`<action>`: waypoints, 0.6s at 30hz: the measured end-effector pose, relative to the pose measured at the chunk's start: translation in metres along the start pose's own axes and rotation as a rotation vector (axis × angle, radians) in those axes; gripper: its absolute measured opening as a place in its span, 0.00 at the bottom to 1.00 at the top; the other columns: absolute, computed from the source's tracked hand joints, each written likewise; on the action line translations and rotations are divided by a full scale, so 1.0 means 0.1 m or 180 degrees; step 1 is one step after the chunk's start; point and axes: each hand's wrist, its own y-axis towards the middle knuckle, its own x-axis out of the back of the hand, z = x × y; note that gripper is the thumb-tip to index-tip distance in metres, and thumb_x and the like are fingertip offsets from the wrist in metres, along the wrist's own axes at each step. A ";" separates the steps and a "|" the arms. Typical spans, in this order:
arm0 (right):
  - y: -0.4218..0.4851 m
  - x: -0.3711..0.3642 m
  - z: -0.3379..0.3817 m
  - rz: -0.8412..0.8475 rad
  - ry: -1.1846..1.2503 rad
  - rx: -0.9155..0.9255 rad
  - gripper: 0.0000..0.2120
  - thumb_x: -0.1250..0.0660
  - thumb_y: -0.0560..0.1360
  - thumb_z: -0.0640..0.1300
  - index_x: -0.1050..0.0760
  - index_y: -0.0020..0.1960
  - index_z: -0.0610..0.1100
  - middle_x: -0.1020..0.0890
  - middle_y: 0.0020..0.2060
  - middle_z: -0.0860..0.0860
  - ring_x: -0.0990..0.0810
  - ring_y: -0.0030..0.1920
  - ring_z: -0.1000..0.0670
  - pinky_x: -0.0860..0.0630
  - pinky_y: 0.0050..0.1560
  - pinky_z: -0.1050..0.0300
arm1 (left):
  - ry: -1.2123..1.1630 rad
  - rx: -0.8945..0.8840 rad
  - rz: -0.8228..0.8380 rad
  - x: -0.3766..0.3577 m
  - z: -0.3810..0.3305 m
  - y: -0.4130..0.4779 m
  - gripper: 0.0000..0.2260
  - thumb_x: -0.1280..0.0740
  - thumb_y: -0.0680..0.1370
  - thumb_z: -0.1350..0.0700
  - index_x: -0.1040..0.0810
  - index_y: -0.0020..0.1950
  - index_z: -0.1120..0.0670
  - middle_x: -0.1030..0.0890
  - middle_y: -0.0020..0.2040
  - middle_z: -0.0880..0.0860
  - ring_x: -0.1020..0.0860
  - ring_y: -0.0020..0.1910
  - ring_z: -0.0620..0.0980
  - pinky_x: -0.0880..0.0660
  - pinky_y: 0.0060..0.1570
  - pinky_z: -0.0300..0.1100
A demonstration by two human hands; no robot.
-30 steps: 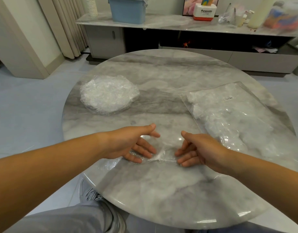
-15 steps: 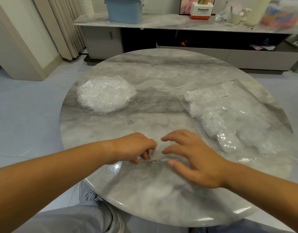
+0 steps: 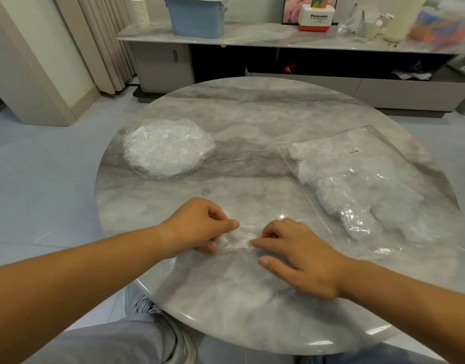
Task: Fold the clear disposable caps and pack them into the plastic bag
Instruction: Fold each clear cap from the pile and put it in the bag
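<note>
"Panasonic" reads on the white-and-red box point(image 3: 314, 20) at upper right; the clear plastic bag's small white barcode label point(image 3: 352, 151) is illegible.

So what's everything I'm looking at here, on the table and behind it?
table: one, grey marble, round, centre.
stack of caps: one pile, clear, table's far left.
plastic bag: one, clear, table's right, caps inside.
cap: one, clear, crumpled between the hands, near edge.
sideboard: one, grey, behind the table.
bin: one, blue, on the sideboard.
Panasonic box: one, red and white, on the sideboard.
paper cups: one stack, white, sideboard's left end.
left grip: one bare hand, pinching the cap.
right grip: one bare hand, fingertips on the cap.
</note>
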 end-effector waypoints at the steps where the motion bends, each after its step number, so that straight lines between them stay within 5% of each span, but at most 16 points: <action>1: 0.00 -0.01 0.00 0.0018 -0.0053 -0.0008 0.30 0.54 0.79 0.67 0.29 0.73 0.58 0.31 0.58 0.59 0.34 0.60 0.57 0.37 0.66 0.55 | 0.0330 -0.0136 -0.0232 0.00 0.02 0.01 0.14 0.22 0.73 0.48 0.18 0.39 0.58 0.20 0.31 0.53 0.22 0.29 0.46 0.20 0.36 0.43; 4: -0.01 -0.04 0.00 0.0066 -0.0254 0.0050 0.30 0.55 0.79 0.68 0.31 0.74 0.59 0.33 0.60 0.58 0.35 0.61 0.56 0.39 0.65 0.56 | 0.1363 -0.0394 -0.0773 0.02 0.04 0.02 0.19 0.21 0.68 0.40 0.21 0.40 0.54 0.19 0.34 0.49 0.22 0.32 0.44 0.27 0.35 0.40; 10: -0.06 -0.06 0.02 0.0102 -0.0414 0.0071 0.29 0.55 0.81 0.67 0.35 0.76 0.58 0.34 0.63 0.56 0.37 0.63 0.54 0.43 0.64 0.59 | 0.2008 -0.0116 -0.0591 0.02 -0.04 0.01 0.24 0.24 0.68 0.34 0.25 0.50 0.50 0.21 0.44 0.46 0.22 0.44 0.46 0.23 0.46 0.44; 18: -0.08 -0.08 0.02 0.0083 -0.0494 0.0070 0.30 0.55 0.81 0.67 0.36 0.77 0.57 0.33 0.65 0.53 0.36 0.65 0.51 0.43 0.65 0.58 | 0.2000 -0.0163 -0.0295 0.01 -0.05 0.01 0.20 0.24 0.73 0.44 0.30 0.33 0.52 0.27 0.29 0.48 0.28 0.29 0.47 0.31 0.31 0.41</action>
